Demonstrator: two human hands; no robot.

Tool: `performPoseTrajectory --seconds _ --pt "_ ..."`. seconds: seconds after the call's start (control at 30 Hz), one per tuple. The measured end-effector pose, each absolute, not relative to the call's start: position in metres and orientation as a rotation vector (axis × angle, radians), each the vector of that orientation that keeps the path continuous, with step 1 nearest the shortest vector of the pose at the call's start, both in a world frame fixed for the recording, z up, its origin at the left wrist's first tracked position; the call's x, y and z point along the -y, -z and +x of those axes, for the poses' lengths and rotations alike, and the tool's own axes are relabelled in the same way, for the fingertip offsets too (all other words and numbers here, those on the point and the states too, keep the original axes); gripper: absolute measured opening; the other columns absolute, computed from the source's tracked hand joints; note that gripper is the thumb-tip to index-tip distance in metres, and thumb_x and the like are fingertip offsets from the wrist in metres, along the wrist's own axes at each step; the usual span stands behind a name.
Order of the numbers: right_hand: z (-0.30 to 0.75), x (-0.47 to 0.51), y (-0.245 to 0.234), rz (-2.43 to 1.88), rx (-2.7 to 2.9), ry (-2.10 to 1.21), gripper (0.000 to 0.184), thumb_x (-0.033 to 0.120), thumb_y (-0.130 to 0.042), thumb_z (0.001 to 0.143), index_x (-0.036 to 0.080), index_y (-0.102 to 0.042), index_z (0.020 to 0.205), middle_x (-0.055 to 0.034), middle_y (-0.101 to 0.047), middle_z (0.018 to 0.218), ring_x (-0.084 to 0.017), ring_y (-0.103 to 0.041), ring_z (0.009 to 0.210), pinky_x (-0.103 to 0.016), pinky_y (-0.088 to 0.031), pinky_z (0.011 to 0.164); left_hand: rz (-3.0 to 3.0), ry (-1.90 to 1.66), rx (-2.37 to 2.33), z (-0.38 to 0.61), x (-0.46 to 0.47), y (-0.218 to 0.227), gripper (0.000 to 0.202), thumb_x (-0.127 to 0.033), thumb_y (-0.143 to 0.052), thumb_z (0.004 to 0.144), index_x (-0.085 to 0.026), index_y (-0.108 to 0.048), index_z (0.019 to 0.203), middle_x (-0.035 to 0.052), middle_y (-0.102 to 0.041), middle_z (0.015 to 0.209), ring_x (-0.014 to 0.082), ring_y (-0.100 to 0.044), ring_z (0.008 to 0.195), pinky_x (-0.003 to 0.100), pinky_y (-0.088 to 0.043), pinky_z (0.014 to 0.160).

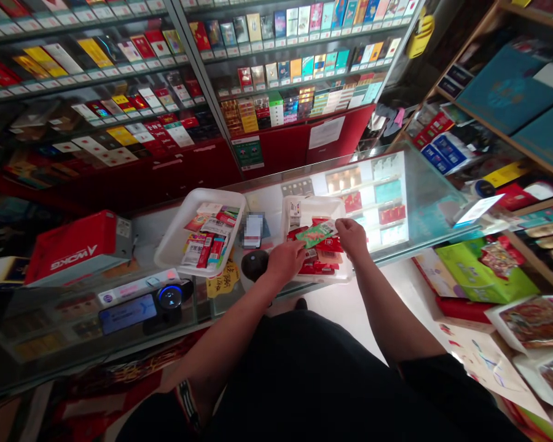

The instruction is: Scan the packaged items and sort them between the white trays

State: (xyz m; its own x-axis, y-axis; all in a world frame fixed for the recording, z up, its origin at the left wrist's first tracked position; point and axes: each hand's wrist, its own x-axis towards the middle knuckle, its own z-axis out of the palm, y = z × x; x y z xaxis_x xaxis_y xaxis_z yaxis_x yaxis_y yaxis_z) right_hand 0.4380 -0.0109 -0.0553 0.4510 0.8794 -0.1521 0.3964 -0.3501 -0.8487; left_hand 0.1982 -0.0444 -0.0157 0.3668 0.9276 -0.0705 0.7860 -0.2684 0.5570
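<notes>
Both my hands reach over a glass counter to a white tray filled with red packets. Between them I hold a flat green packet: my left hand pinches its near left end and my right hand grips its right end. The packet hovers just above the red packets lying in that tray. To the left stands a second white tray with several red and white packets in it.
A black round object sits by my left wrist. A red box and a screen device lie at the left. Shelves of cigarette packs fill the wall behind. Boxes and packets crowd the right side.
</notes>
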Motion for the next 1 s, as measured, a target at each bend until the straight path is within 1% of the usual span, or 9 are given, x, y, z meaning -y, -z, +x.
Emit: performPoseTrajectory --seconds 0.07,0.13,0.2,0.27,0.37,0.43,0.57,0.73,1.0 --pt "0.447 0.014 0.059 -1.937 1.085 -0.789 0.048 0.05 -0.064 0.089 0.016 -0.078 0.12 -0.0121 -0.082 0.108 -0.026 -0.076 0.092 -0.041 -0.059 0.088 2.094 -0.366 -1.452 0.209 0.049 0.021 0.036 -0.03 -0.061 0.102 -0.025 -0.074 0.136 0.0069 -0.077 0.134 0.0273 -0.073 0.12 0.038 -0.056 0.105" --pt "0.453 0.017 0.06 -1.921 1.076 -0.805 0.053 0.048 -0.065 0.088 0.015 -0.075 0.13 -0.0139 -0.08 0.117 -0.026 -0.077 0.092 -0.043 -0.06 0.089 2.069 -0.353 -1.432 0.218 0.053 0.025 0.043 -0.028 -0.063 0.101 -0.025 -0.07 0.143 0.0072 -0.074 0.14 0.0275 -0.071 0.124 0.039 -0.055 0.108" --pt "0.458 0.02 0.058 -1.903 1.055 -0.822 0.056 0.045 -0.065 0.088 0.016 -0.071 0.136 -0.0148 -0.078 0.126 -0.024 -0.077 0.086 -0.044 -0.061 0.09 2.062 -0.344 -1.409 0.225 0.056 0.028 0.045 -0.028 -0.064 0.1 -0.024 -0.068 0.145 0.0082 -0.073 0.143 0.0276 -0.07 0.126 0.039 -0.054 0.112" --pt "0.462 0.022 0.054 -1.926 1.063 -0.794 0.054 0.042 -0.065 0.088 0.017 -0.071 0.135 -0.0142 -0.077 0.13 -0.023 -0.078 0.083 -0.047 -0.061 0.094 2.069 -0.333 -1.378 0.23 0.06 0.029 0.043 -0.028 -0.064 0.099 -0.024 -0.069 0.142 0.0089 -0.074 0.141 0.0272 -0.07 0.126 0.039 -0.054 0.112" --pt "0.466 0.024 0.047 -1.998 1.112 -0.696 0.047 0.041 -0.065 0.087 0.017 -0.076 0.127 -0.012 -0.081 0.118 -0.026 -0.078 0.089 -0.049 -0.057 0.1 2.079 -0.302 -1.348 0.235 0.066 0.025 0.033 -0.028 -0.063 0.1 -0.025 -0.075 0.131 0.0079 -0.078 0.128 0.0259 -0.072 0.119 0.037 -0.056 0.105" --pt "0.466 0.026 0.042 -2.008 1.131 -0.667 0.043 0.042 -0.064 0.087 0.018 -0.079 0.12 -0.0115 -0.082 0.108 -0.028 -0.077 0.093 -0.049 -0.056 0.099 2.086 -0.291 -1.343 0.235 0.07 0.021 0.026 -0.028 -0.062 0.1 -0.026 -0.077 0.121 0.0072 -0.08 0.121 0.0251 -0.073 0.113 0.034 -0.056 0.1" --pt "0.457 0.026 0.032 -1.957 1.165 -0.675 0.041 0.044 -0.064 0.088 0.017 -0.081 0.113 -0.0123 -0.083 0.101 -0.03 -0.076 0.095 -0.046 -0.056 0.096 2.108 -0.306 -1.36 0.229 0.077 0.008 0.021 -0.03 -0.059 0.102 -0.024 -0.079 0.105 0.0071 -0.081 0.112 0.0247 -0.074 0.105 0.033 -0.056 0.092" --pt "0.43 0.023 0.019 -1.908 1.198 -0.711 0.038 0.045 -0.065 0.087 0.017 -0.083 0.105 -0.0127 -0.082 0.099 -0.028 -0.074 0.089 -0.042 -0.055 0.089 2.064 -0.438 -1.43 0.203 0.081 -0.005 0.022 -0.029 -0.06 0.102 -0.025 -0.08 0.109 0.0064 -0.081 0.117 0.0239 -0.074 0.107 0.033 -0.056 0.095" --pt "0.372 0.017 0.008 -1.868 1.3 -0.75 0.033 0.04 -0.063 0.087 0.018 -0.084 0.101 -0.0095 -0.083 0.097 -0.026 -0.073 0.088 -0.039 -0.055 0.09 1.876 -0.757 -1.708 0.119 0.062 -0.019 0.021 -0.029 -0.061 0.101 -0.023 -0.081 0.102 0.0055 -0.083 0.105 0.0211 -0.074 0.096 0.032 -0.055 0.093"
